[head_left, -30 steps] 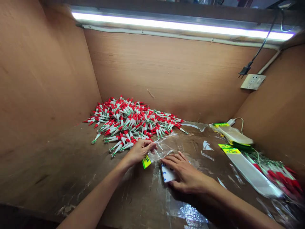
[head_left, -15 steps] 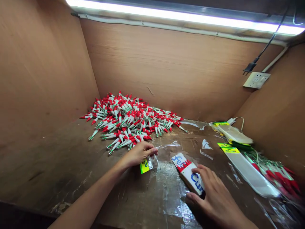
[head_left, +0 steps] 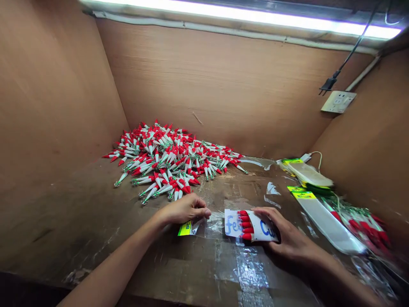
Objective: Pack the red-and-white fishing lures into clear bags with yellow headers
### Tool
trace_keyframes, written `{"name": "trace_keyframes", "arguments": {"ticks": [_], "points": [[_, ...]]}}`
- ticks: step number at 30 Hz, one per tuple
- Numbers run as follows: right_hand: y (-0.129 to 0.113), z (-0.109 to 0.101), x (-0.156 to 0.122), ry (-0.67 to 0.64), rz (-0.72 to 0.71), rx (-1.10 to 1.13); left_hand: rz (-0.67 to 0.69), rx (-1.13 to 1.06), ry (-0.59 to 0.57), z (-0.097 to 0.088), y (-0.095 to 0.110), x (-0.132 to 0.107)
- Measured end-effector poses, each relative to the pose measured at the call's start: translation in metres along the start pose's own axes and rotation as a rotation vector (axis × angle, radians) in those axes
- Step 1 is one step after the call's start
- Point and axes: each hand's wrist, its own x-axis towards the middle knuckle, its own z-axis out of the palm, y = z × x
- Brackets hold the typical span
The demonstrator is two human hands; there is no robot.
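At the near middle of the desk (head_left: pixel 179 264), a little right of centre: a flat white holder (head_left: pixel 260 227), gripped at its right end by the right hand (head_left: pixel 284 232), thumb along the near edge, fingers over the far one. Hard to tell whether resting on the surface or slightly lifted. Forearm reaching in from the lower right. Opposite, from the lower left, a forearm ending in the left hand (head_left: pixel 188 209), thumb pressed to curled fingers, pinching a clear plastic bag (head_left: pixel 200 229) with a yellow-green label (head_left: pixel 184 229) at its left end. On the holder, blue handwriting, partly covered by the right hand; across it, a row of red tips (head_left: pixel 246 224), lying over the left part and side by side. Beyond the left hand, a heap of red-and-white lures (head_left: pixel 169 155) with green hook ends, spread toward the back wall (head_left: pixel 223 85). Off to the right, stacked labelled bags (head_left: pixel 332 224) beside a blurred bundle of packed lures (head_left: pixel 364 230). Overhead, a lit tube lamp (head_left: pixel 243 17).
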Motion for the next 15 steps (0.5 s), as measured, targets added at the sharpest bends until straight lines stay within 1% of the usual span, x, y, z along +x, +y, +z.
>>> {"name": "trace_keyframes", "arguments": {"ticks": [1, 3, 5, 6, 7, 10, 11, 15], "points": [[0.000, -0.001, 0.003, -0.030, -0.029, 0.003, 0.022, 0.082, 0.033, 0.000, 0.001, 0.000], [0.000, -0.002, 0.009, -0.060, -0.049, -0.003, 0.109, 0.294, 0.187, 0.002, 0.004, -0.001], [0.000, 0.000, 0.012, -0.049, -0.032, -0.017, 0.189, 0.516, 0.354, 0.008, 0.012, -0.002], [0.000, 0.001, 0.012, -0.032, -0.020, -0.023, 0.202, 0.606, 0.393, 0.013, 0.016, -0.003], [0.000, 0.003, 0.012, -0.015, -0.009, -0.029, 0.195, 0.671, 0.393, 0.019, 0.022, -0.005], [-0.002, 0.008, 0.009, 0.009, 0.000, -0.038, 0.122, 0.741, 0.305, 0.049, 0.041, -0.012], [-0.003, 0.009, 0.007, 0.009, -0.003, -0.039, 0.094, 0.754, 0.309, 0.061, 0.048, -0.014], [-0.007, 0.010, 0.002, -0.015, -0.022, -0.017, -0.022, 0.798, 0.416, 0.105, 0.073, -0.013]]}}
